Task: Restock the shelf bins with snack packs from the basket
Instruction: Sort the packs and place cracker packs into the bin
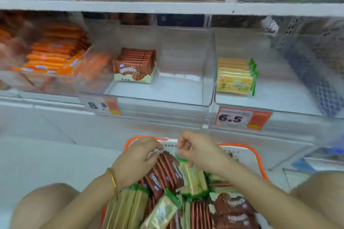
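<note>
— What fills the far side?

— A white shelf (167, 7) carrying clear bins. The middle bin (167, 96) holds one short row of brown biscuit packs (134, 65) at its left. The right bin (275, 98) holds a row of cream-and-green packs (235, 78), also at its left. The left bin is stacked with orange packs (54, 48).

— And the basket?

— The orange-rimmed basket (255, 152) sits near, between the person's knees, heaped with brown snack packs (167, 169) and green-edged snack packs (195, 180).

— The hands?

— Both are in the basket's far end. The left hand (137, 160) curls over the end of the brown snack packs, gripping them. The right hand (201, 152) is curled just above a green-edged pack; I cannot tell whether it pinches it.

— Anything smaller?

— A "6.5" price tag (242, 118) and a gold bangle (112, 178) on the left wrist.
</note>
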Available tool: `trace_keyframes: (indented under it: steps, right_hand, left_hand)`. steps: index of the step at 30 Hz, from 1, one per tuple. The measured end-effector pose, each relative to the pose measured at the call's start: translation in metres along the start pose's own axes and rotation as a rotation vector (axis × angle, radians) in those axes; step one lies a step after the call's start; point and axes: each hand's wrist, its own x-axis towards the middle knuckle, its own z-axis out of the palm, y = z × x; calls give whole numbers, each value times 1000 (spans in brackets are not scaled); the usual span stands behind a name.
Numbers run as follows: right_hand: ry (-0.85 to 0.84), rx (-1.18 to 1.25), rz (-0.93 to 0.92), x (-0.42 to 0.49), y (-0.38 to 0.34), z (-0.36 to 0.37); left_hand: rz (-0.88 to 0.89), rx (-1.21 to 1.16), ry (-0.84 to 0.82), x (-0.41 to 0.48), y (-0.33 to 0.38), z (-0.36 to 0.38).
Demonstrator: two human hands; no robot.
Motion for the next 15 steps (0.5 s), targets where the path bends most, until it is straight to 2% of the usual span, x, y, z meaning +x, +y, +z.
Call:
trace_keyframes:
  steps: [2, 4, 6, 11, 13, 15]
  right_hand:
    - [-177, -108, 42, 12, 29, 51]
    - [-358, -237, 72, 14, 51, 96]
    - [-434, -352, 158, 11, 66, 132]
    - [-286, -318, 441, 7, 75, 188]
    - [-236, -286, 454, 8, 75, 192]
    - [-264, -214, 421, 10, 73, 180]
  left_hand:
    - [-81, 44, -48, -12, -23, 18]
    - [-118, 177, -184, -22, -33, 29]
    - [-128, 252, -318, -27, -33, 36]
    - [-123, 282, -338, -29, -35, 43]
    - [-151, 287, -367, -30, -36, 44]
    - [-166, 287, -382, -28, -36, 44]
